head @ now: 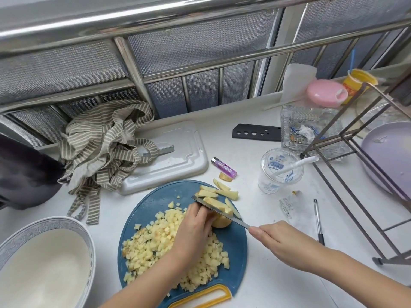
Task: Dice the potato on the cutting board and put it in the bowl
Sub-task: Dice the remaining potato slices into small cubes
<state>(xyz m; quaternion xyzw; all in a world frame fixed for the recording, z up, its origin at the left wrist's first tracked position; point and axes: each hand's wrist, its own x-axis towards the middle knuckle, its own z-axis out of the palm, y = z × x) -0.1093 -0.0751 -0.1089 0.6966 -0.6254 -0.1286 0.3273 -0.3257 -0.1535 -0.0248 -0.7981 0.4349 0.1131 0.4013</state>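
Presently the right hand (280, 243) grips the knife (239, 221), its blade resting across a potato chunk (221, 222) that the left hand's (193, 227) curled fingers pin to the blue cutting board (238, 252). Diced potato (155, 243) is heaped nearer, cut strips (224, 193) lie farther, and the bowl (13, 238) stands near left.

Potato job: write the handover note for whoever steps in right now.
Left hand holds the potato chunk down on the blue cutting board.
Right hand grips the knife, with the blade across the chunk.
Done: a large pile of dice sits on the board.
Left: finish cutting the chunk, dice the strips at the board's far edge, then move everything into the bowl at the left, which holds no potato yet.
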